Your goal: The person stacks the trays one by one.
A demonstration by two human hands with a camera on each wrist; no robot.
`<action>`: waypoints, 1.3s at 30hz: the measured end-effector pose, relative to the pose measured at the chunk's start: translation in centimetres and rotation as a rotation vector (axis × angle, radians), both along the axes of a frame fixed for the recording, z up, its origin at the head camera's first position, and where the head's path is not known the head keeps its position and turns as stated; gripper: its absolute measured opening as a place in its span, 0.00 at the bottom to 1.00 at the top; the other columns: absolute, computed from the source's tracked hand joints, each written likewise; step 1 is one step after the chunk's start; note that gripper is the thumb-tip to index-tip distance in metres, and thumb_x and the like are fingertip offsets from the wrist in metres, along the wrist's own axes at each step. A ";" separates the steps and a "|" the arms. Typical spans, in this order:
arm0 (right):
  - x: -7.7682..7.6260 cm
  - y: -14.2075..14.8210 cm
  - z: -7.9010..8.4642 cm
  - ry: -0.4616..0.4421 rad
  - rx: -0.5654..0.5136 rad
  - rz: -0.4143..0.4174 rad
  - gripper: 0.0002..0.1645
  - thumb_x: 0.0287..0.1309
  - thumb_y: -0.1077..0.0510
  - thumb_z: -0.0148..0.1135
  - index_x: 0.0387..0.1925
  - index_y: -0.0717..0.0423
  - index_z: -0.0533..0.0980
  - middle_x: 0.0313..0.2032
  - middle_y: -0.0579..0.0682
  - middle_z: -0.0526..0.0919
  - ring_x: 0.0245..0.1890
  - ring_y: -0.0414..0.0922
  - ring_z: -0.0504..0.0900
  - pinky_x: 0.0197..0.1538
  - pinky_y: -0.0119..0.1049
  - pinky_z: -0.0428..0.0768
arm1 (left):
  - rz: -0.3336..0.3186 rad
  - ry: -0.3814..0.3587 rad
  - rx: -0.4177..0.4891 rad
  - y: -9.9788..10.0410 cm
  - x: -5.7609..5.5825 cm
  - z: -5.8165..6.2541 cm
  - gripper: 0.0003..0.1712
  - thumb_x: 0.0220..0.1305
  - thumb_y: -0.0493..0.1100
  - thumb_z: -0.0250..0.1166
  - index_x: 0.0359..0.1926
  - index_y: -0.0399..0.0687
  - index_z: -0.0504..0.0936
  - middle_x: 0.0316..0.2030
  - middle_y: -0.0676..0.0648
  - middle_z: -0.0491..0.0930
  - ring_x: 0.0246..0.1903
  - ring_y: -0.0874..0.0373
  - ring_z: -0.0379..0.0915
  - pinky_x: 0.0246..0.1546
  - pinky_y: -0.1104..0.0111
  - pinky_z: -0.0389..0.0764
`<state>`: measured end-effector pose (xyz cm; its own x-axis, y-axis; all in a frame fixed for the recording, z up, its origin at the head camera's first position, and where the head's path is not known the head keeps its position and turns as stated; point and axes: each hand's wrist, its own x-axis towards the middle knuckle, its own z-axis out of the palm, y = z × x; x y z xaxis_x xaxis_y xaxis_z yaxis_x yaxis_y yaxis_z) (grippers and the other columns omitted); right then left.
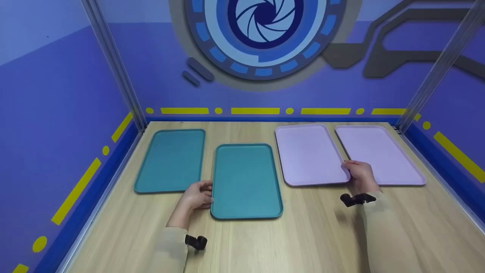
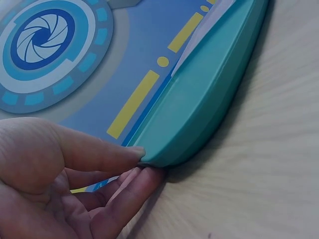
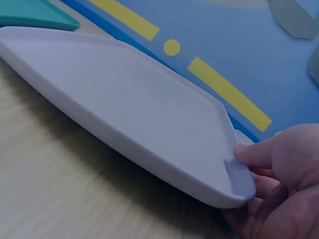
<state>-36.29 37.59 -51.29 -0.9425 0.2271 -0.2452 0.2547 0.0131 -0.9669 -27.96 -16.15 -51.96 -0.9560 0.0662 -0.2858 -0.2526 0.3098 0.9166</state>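
Observation:
My left hand (image 1: 196, 196) pinches the left rim of a teal tray (image 1: 246, 182), thumb on top and fingers beneath the edge in the left wrist view. My right hand (image 1: 360, 175) grips the right edge of a lilac tray (image 1: 311, 155) near its front corner. In the right wrist view the thumb lies over the rim of this lilac tray (image 3: 129, 99), fingers curl under it, and a shadow shows below its near edge. Another teal tray (image 1: 172, 159) lies just beyond the left hand. Behind the right hand lies a second lilac tray (image 1: 379, 151).
All the trays are on a light wooden table (image 1: 242, 246). Blue-purple walls (image 1: 68, 113) with yellow marks stand at the back and both sides. Metal posts (image 1: 117, 64) rise at the table's back corners. A black strap clip (image 1: 358, 199) sits at the right wrist.

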 end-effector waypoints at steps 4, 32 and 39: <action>0.4 -0.2 -0.4 0.021 -0.215 -0.024 0.22 0.69 0.70 0.56 0.22 0.49 0.83 0.23 0.38 0.83 0.28 0.31 0.80 0.36 0.23 0.83 | -0.008 0.002 -0.006 0.0 -0.1 0.2 0.39 0.60 0.21 0.63 0.73 0.34 0.67 0.64 0.34 0.74 0.59 0.43 0.77 0.44 0.58 0.88; 3.3 -12.0 1.2 0.074 -0.295 0.013 0.13 0.71 0.65 0.59 0.30 0.52 0.83 0.26 0.41 0.84 0.27 0.36 0.83 0.32 0.28 0.84 | 0.183 0.222 0.045 5.7 -1.4 2.8 0.23 0.79 0.39 0.55 0.67 0.32 0.74 0.58 0.33 0.80 0.55 0.44 0.82 0.52 0.60 0.87; 4.4 -15.7 1.0 0.035 -0.167 0.059 0.11 0.70 0.62 0.61 0.49 0.64 0.81 0.29 0.43 0.84 0.28 0.37 0.81 0.30 0.29 0.82 | 0.240 0.181 0.235 5.6 -1.6 1.6 0.25 0.78 0.41 0.58 0.70 0.32 0.72 0.62 0.31 0.79 0.55 0.46 0.83 0.50 0.63 0.88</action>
